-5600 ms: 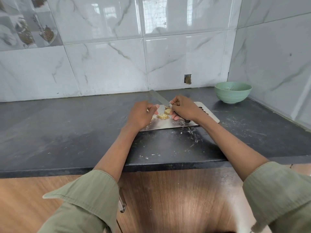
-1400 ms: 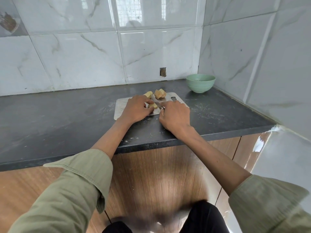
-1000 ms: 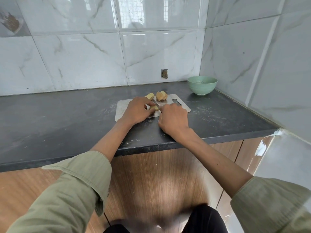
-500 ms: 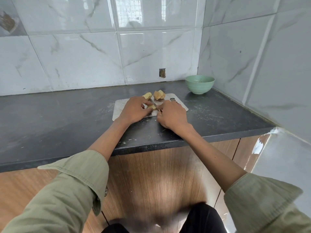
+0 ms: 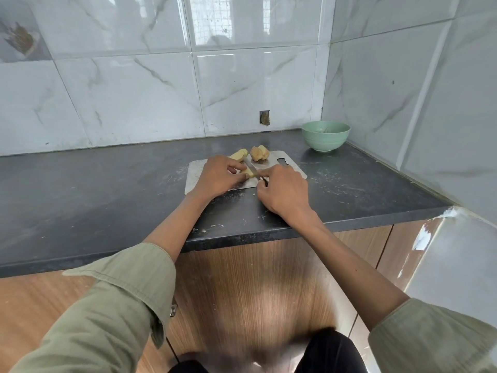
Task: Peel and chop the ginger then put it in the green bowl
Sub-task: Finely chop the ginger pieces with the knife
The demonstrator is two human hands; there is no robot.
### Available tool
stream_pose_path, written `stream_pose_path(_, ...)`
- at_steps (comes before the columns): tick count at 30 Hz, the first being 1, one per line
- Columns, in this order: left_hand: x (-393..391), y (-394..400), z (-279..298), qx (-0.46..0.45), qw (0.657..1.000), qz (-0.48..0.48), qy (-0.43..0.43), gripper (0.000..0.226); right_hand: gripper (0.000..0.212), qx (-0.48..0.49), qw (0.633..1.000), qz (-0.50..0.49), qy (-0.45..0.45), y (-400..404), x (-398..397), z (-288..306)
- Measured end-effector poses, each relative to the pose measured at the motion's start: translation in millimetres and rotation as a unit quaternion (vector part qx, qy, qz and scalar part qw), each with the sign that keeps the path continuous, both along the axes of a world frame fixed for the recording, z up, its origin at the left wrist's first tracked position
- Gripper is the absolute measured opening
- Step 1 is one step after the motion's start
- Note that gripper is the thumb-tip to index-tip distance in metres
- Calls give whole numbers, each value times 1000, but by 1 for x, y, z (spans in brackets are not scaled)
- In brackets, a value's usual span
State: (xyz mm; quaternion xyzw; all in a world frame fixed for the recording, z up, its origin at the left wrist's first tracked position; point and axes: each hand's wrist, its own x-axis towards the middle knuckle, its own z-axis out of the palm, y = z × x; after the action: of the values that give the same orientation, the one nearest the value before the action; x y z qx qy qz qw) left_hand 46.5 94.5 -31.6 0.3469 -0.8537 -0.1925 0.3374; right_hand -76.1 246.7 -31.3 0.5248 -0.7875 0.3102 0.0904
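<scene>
Since the frame of five and a half seconds ago, two ginger pieces have come to lie at the far edge of the steel cutting board (image 5: pixel 196 173), and the knife has swung round: its blade then pointed away to the left, and it now runs across the board between the hands, while over the last second and a half the hands have hardly shifted. The left hand (image 5: pixel 216 176) lies over a peeled, pale yellow ginger piece (image 5: pixel 249 172), fingers curled down on it to pin it to the board, so that it cannot roll under the blade. The right hand (image 5: pixel 282 191) is closed round the handle of the knife (image 5: pixel 252 170), which is almost wholly hidden under the fist; the forefinger seems to reach forward along the spine, probably to steer the cut. The narrow blade meets the held piece at its right end, which I take to be slicing in progress.

By count: three ginger pieces show. One is under the left hand, one elongated yellow piece (image 5: pixel 238 154) lies at the far edge beyond that hand, and one rounder lump (image 5: pixel 259 153) sits just beside it; whether that lump is wholly peeled I cannot tell. They seem parked there to wait their turn, out of the blade's way. One knife, one board, one green bowl (image 5: pixel 326 135). The bowl stands well apart from the board, in the corner on the dark countertop (image 5: pixel 107 189), with no ginger visibly in it, so the transfer is not yet done.
</scene>
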Motion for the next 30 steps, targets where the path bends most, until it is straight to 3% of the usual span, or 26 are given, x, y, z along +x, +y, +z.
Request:
stream_pose_path(8,0,2,1,4,1000,-6,6,19,37,41,999,16,-21,-7,-5,7)
stream_pose_path(26,2,3,2,-7,1000,-10,3,20,20,75,996,37,30,-10,5,18)
stream_pose_path(30,2,3,1,1,1000,-15,8,20,31,67,997,41,-17,-8,1,15)
